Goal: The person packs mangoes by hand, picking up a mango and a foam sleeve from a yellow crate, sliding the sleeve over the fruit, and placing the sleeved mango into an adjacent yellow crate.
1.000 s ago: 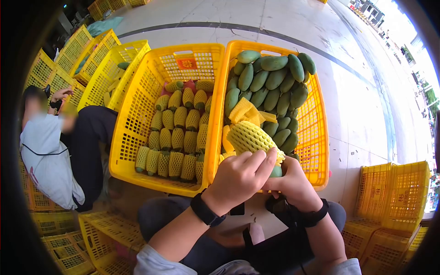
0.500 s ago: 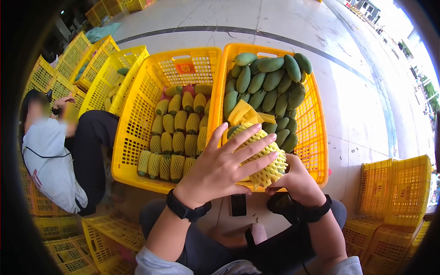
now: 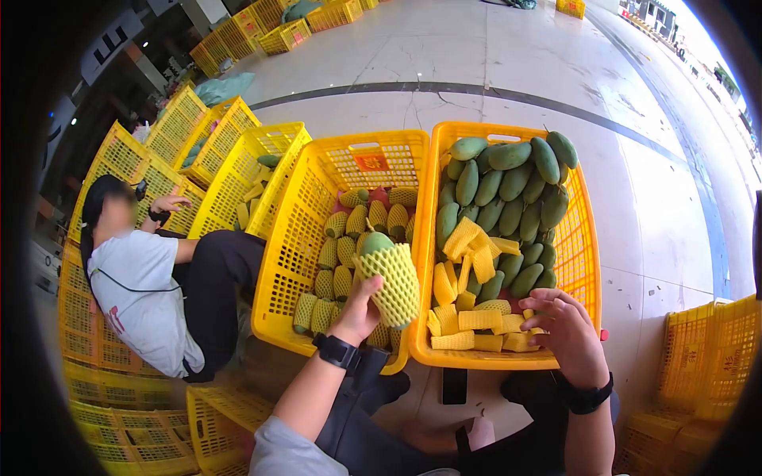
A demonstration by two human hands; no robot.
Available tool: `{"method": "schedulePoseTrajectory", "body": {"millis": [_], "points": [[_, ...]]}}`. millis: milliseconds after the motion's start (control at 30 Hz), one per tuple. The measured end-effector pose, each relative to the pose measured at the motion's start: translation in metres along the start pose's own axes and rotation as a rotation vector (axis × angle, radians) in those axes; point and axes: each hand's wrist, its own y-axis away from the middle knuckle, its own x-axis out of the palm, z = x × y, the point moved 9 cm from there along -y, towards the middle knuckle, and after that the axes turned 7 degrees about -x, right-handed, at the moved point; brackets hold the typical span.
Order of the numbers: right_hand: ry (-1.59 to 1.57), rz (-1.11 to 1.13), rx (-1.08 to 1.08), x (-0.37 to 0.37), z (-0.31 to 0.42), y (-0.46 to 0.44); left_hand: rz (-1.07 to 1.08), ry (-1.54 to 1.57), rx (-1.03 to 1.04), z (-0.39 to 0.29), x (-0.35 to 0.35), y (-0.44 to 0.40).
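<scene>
My left hand [image 3: 359, 314] grips a green mango [image 3: 387, 284] in a pale yellow foam net sleeve, its bare green top showing. It is held over the right side of the left yellow crate [image 3: 278, 270], above rows of sleeved mangoes [image 3: 343, 252]. My right hand [image 3: 567, 332] holds nothing; its fingers are apart and loosely bent, over the front right corner of the right crate [image 3: 586, 262]. Beside those fingers lie loose flat foam sleeves [image 3: 480, 320]. Bare green mangoes [image 3: 512, 182] fill the back of that crate.
A seated person [image 3: 143, 278] is at the left, next to another yellow crate [image 3: 262, 159]. Stacked yellow crates stand at the left and at the right [image 3: 706, 357]. A dark phone [image 3: 454, 386] lies on the floor between my legs.
My left hand now holds the sleeved mango and has carried it left, over the left crate. My right hand has let go and moved right. The view has shifted too.
</scene>
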Motion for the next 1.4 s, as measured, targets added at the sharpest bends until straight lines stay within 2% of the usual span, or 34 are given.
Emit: {"method": "schedulePoseTrajectory", "body": {"millis": [67,133,167,267,333,367,433,500,567,667,733,800,867,900,967,1033,1100,1167,1200,1233,1267,1333,1367,1400], "points": [[-0.025,-0.046,-0.011,-0.010,-0.001,-0.003,-0.096,0.032,0.003,-0.021,-0.029,-0.016],[-0.071,-0.056,0.075,-0.015,-0.009,-0.004,-0.236,0.100,0.012,-0.027,-0.069,-0.031],[-0.074,-0.057,0.080,-0.015,-0.009,-0.010,-0.273,0.252,0.006,-0.024,-0.083,-0.036],[-0.008,-0.147,0.133,-0.024,-0.015,-0.018,-0.250,0.407,-0.005,-0.024,-0.082,-0.045],[-0.036,-0.160,0.137,-0.022,-0.019,-0.021,-0.175,0.140,0.022,-0.037,-0.057,-0.043],[-0.067,-0.152,0.115,-0.020,-0.017,-0.024,-0.176,0.148,0.026,-0.042,-0.051,-0.038],[-0.052,-0.105,0.117,-0.015,-0.017,-0.024,-0.002,0.001,0.045,-0.058,-0.022,-0.020],[-0.023,-0.119,0.098,-0.019,-0.018,-0.021,0.056,0.022,0.097,-0.082,-0.008,0.015],[0.014,-0.124,0.077,-0.021,-0.017,-0.018,0.022,-0.016,0.215,-0.111,-0.010,0.071],[0.031,-0.086,0.019,-0.031,-0.021,-0.015,-0.191,-0.219,0.446,-0.142,-0.044,0.191],[0.056,-0.039,0.016,-0.029,-0.023,-0.011,-0.420,-0.341,0.562,-0.140,-0.073,0.283],[0.093,0.048,0.002,-0.036,-0.030,-0.013,-0.608,-0.359,0.633,-0.108,-0.106,0.373],[0.151,0.151,-0.014,-0.046,-0.039,-0.020,-1.068,-0.185,0.591,-0.043,-0.161,0.466],[0.161,0.085,-0.008,-0.042,-0.039,-0.018,-1.114,-0.162,0.608,-0.017,-0.173,0.493],[0.173,0.038,0.005,-0.048,-0.046,-0.026,-1.478,-0.113,0.323,0.052,-0.209,0.546],[0.146,0.053,0.042,-0.056,-0.056,-0.038,-1.527,0.008,0.103,0.111,-0.229,0.561],[0.109,0.042,0.060,-0.070,-0.065,-0.052,-1.513,0.311,-0.101,0.177,-0.255,0.559],[0.032,0.222,0.074,-0.067,-0.074,-0.057,-1.664,0.358,-0.359,0.189,-0.237,0.548],[0.066,0.177,0.022,-0.069,-0.074,-0.060,-1.648,0.363,-0.357,0.196,-0.243,0.544],[-0.019,0.121,0.166,-0.074,-0.084,-0.062,-1.636,0.305,-0.489,0.211,-0.253,0.540],[-0.030,0.072,0.176,-0.079,-0.087,-0.064,-1.618,0.241,-0.618,0.228,-0.267,0.535],[-0.021,0.000,0.175,-0.075,-0.083,-0.056,-1.298,0.289,-0.515,0.294,-0.348,0.528],[-0.028,0.036,0.151,-0.084,-0.082,-0.058,-1.140,0.317,-0.465,0.322,-0.382,0.523],[-0.032,0.033,0.152,-0.083,-0.081,-0.053,-1.328,0.369,-0.348,0.280,-0.363,0.538]]}}
